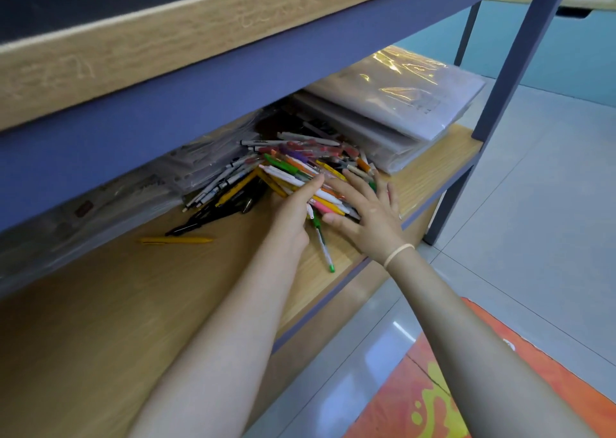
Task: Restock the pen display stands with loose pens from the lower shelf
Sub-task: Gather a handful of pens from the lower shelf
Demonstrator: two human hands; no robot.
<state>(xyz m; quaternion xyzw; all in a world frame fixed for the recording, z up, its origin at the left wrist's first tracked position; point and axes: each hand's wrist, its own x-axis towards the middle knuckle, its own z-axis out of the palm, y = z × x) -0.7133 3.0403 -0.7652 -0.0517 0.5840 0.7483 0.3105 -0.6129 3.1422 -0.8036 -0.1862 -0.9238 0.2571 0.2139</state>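
No legible text on any surface.

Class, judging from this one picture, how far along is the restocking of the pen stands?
Done: nothing shows; no display stand is in view. In hand: the left hand and right hand rest on the pen pile on the lower shelf. Left: gathering and carrying pens, including the stray yellow pen.

Both hands [333,211] on the pen pile [300,167]
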